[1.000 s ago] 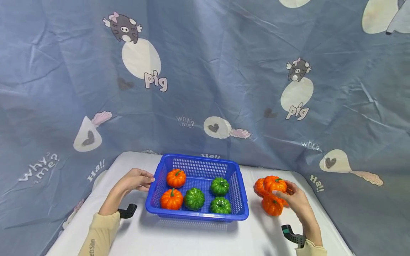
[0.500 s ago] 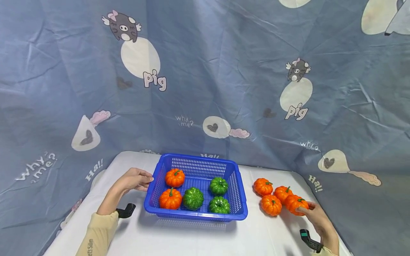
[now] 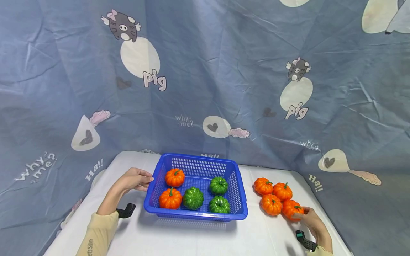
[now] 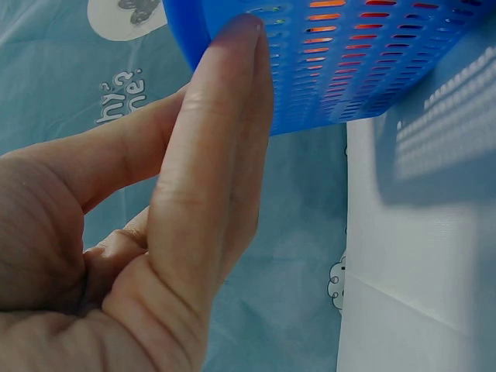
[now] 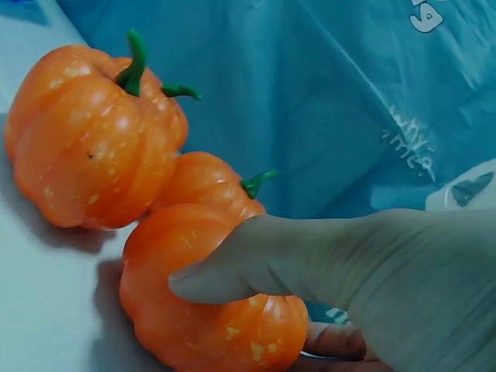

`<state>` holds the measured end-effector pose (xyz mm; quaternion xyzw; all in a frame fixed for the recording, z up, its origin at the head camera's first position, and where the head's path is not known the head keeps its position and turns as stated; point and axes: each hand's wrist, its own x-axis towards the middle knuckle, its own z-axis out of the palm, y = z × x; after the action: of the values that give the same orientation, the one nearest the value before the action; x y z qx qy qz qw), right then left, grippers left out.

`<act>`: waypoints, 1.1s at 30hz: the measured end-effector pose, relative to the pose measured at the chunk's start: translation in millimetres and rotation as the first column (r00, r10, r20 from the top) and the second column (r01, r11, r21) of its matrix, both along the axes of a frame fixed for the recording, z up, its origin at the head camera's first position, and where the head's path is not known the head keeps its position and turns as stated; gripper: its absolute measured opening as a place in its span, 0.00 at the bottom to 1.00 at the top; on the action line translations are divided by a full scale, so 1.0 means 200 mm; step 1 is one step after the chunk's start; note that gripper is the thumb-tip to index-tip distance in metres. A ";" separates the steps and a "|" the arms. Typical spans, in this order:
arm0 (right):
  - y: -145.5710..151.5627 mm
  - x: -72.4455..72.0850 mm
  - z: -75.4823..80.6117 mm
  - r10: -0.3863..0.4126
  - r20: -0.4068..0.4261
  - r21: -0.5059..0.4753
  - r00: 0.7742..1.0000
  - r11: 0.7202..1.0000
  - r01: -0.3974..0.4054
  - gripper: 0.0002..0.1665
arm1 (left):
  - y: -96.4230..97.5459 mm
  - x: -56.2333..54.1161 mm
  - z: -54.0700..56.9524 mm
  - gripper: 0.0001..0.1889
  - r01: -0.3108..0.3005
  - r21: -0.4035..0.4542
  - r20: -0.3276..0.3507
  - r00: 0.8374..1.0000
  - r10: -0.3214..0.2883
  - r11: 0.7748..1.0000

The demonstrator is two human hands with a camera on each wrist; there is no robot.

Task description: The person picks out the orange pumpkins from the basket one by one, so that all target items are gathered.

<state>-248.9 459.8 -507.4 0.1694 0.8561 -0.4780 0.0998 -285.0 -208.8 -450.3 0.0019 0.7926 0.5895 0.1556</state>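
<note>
My left hand point(image 3: 132, 179) pinches the left rim of a blue plastic basket point(image 3: 195, 215); its long fingers lie against the basket wall point(image 4: 310, 101) in the left wrist view. Two orange mini pumpkins point(image 3: 171, 198) and several green ones point(image 3: 193, 198) sit in the basket. Over on the right, my right hand point(image 3: 312, 220) grips an orange pumpkin point(image 3: 290, 209), low at the table. Its thumb point(image 5: 225, 267) lies across the front in the right wrist view, and most other fingers are hidden behind. Beside it stand three more orange pumpkins point(image 3: 271, 204), grouped closely.
A white cloth point(image 3: 192, 241) covers the table. Behind it hangs a blue-grey curtain point(image 3: 192, 89) printed with pigs. Each wrist wears a black strap device point(image 3: 126, 211).
The right hand has moved its pumpkin from above the group to the right and toward me, then lowered it close beside the others. The left hand stays at the basket rim.
</note>
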 end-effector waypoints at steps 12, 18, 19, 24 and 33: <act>-0.13 -0.01 0.19 0.073 0.006 0.140 0.997 0.987 -0.073 0.60 | 0.01 0.00 -0.01 0.22 -0.021 -0.004 0.001 1.000 0.021 1.000; -0.38 0.00 0.39 0.072 -0.175 0.208 0.982 0.978 -0.034 0.53 | 0.02 0.00 -0.01 0.21 -0.033 -0.017 0.014 0.999 0.034 0.999; -0.43 0.00 0.42 0.086 -0.207 0.207 0.974 0.977 -0.042 0.51 | 0.02 0.00 -0.01 0.21 -0.041 -0.022 0.020 0.999 0.042 0.999; -0.73 -0.06 0.54 0.257 -0.324 0.231 0.911 0.955 -0.187 0.43 | 0.01 0.00 -0.01 0.21 -0.045 -0.025 0.019 0.999 0.045 0.999; -1.25 -0.21 0.60 0.509 -0.318 0.139 0.800 0.859 -0.492 0.42 | 0.01 0.00 -0.01 0.21 -0.045 -0.005 0.016 0.999 0.045 0.999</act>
<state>-290.1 210.8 -387.7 -0.1463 0.8857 -0.4354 0.0673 -284.8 -207.1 -451.5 -0.0211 0.7924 0.5912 0.1489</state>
